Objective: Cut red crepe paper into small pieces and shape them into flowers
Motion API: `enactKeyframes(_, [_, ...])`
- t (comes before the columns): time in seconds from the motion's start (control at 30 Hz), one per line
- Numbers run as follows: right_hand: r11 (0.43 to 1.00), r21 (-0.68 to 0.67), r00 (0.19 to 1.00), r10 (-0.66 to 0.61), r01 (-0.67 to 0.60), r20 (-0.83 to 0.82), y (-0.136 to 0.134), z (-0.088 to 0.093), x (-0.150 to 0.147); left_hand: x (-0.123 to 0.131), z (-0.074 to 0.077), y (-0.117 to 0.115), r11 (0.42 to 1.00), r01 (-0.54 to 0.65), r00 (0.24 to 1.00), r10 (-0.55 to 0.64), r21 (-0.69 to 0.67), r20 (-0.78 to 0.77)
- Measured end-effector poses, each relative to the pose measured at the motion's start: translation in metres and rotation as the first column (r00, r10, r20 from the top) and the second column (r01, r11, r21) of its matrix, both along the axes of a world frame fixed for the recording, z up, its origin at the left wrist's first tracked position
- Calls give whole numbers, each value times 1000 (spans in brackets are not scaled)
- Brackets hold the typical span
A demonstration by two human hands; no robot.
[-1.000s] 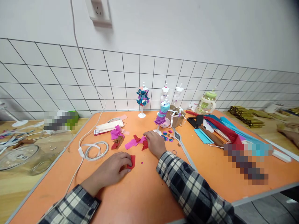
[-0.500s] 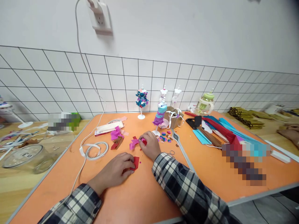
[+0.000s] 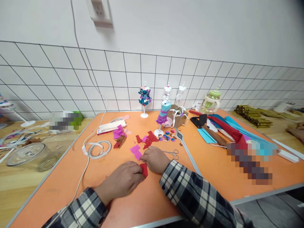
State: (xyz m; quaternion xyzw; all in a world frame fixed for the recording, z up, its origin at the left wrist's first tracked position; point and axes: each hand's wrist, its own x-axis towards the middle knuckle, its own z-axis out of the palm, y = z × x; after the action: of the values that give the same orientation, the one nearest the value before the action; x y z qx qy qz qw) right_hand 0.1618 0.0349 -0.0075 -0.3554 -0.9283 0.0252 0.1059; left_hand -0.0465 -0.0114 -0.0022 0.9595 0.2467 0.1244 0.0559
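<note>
My left hand (image 3: 123,178) rests low on the orange table (image 3: 142,202), its fingers closed on a small folded piece of red crepe paper (image 3: 144,171). Just right of it, my right hand (image 3: 155,160) has its fingertips pressed together at the edge of a pink crepe paper piece (image 3: 137,153). Its thumb is close to the red piece. Beyond my knuckles lie red scraps (image 3: 150,139) with a bit of pink among them. Small scissors (image 3: 174,154) lie behind my right wrist. A mini dress form (image 3: 163,114) in turquoise and purple stands farther back.
Colored sequins (image 3: 168,136) lie around the dress form's base. On the left are a white ribbon roll (image 3: 99,150), a pink and brown scrap pile (image 3: 120,136) and a loose cable. Crepe strips (image 3: 232,129), a black object (image 3: 199,122) and a green-lidded bottle (image 3: 211,100) sit to the right.
My right hand has drawn back toward me, and the pink piece now lies apart from the red scraps. My left hand and its red paper have shifted slightly right. The scissors show more fully.
</note>
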Motion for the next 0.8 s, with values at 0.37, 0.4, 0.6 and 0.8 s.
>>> enactKeyframes(0.37, [972,-216,985,-120,91,-125,-11,0,21,-3,1,3,999,-37,999,37,-31,-1])
enactKeyframes(0.4, [972,-213,980,-138,105,-145,-12,-2,20,-2,2,3,999,-33,999,33,-35,4])
enactKeyframes(0.6, [945,-256,944,-258,203,-206,-13,-1,22,-1,5,-1,998,-10,1000,11,-64,6])
enactKeyframes(0.8, [944,-274,965,-225,182,-133,-19,0,13,0,4,1,999,2,1000,-1,-52,27])
